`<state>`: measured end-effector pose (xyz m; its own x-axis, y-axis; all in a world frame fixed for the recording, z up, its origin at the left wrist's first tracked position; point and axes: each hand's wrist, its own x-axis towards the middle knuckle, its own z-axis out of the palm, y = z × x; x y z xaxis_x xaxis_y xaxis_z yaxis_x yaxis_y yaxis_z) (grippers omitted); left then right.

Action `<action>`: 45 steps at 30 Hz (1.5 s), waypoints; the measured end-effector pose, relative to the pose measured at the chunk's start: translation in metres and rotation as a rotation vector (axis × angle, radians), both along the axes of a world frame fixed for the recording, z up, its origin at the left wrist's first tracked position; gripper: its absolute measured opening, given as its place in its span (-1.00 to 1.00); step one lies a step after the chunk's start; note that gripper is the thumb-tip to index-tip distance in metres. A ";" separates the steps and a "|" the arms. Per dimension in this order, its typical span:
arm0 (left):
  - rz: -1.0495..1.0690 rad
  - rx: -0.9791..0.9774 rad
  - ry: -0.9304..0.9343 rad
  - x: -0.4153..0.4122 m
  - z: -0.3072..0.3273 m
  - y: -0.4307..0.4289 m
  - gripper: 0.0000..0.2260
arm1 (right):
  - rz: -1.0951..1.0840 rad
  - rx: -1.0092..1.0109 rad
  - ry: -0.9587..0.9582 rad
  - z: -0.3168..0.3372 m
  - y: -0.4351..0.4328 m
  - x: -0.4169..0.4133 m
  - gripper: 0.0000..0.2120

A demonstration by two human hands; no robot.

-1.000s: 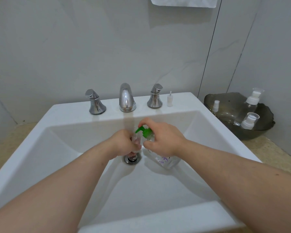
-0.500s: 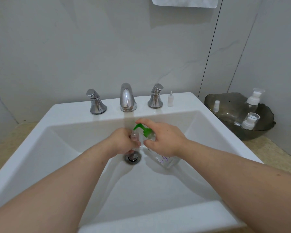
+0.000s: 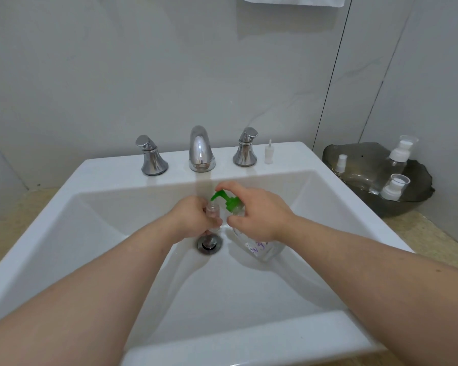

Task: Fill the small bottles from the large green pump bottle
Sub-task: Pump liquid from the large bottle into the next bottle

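Filling most of the view, a white rectangular sink [image 3: 249,347] sits in a beige stone countertop [image 3: 428,241] against a pale grey wall. A dark glass bowl [image 3: 365,154] stands on the counter to the right of the sink, near the wall. It holds three clear travel bottles: a tall pump-top bottle [image 3: 399,157], a shorter capped bottle [image 3: 393,187] in front of it, and a tiny spray bottle [image 3: 340,163] at the left side.

On the back deck of the sink a chrome spout [image 3: 201,149] stands between two chrome tap handles [image 3: 151,157].

Down in the basin is the large pump bottle [image 3: 262,249], clear-bodied with purple writing and a green pump head [image 3: 226,200]. It leans with its top away from the person and its base low near the basin floor, just right of the drain; whether the base touches cannot be told. The right hand [image 3: 259,215] is wrapped round its neck and shoulder, with the index finger laid over the top of the pump head.

The left hand [image 3: 193,220] is clamped round a small clear bottle [image 3: 213,211], fingers curled about its lower half. This bottle is upright and uncapped, its mouth right beneath the tip of the green nozzle, directly above the chrome drain [image 3: 209,243].

A small white spray insert [image 3: 269,153] stands upright on the deck just right of the right-hand tap.
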<state>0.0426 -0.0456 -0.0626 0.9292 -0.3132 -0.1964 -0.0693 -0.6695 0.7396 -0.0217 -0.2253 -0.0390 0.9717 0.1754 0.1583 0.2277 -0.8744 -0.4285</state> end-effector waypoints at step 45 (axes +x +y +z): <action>-0.023 0.016 -0.001 0.008 -0.008 0.003 -0.73 | -0.019 0.025 0.020 0.001 -0.002 0.000 -0.47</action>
<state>0.0510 -0.0421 -0.0709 0.9220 -0.3314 -0.2004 -0.0857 -0.6792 0.7290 -0.0217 -0.2276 -0.0377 0.9777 0.1533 0.1434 0.2027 -0.8673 -0.4547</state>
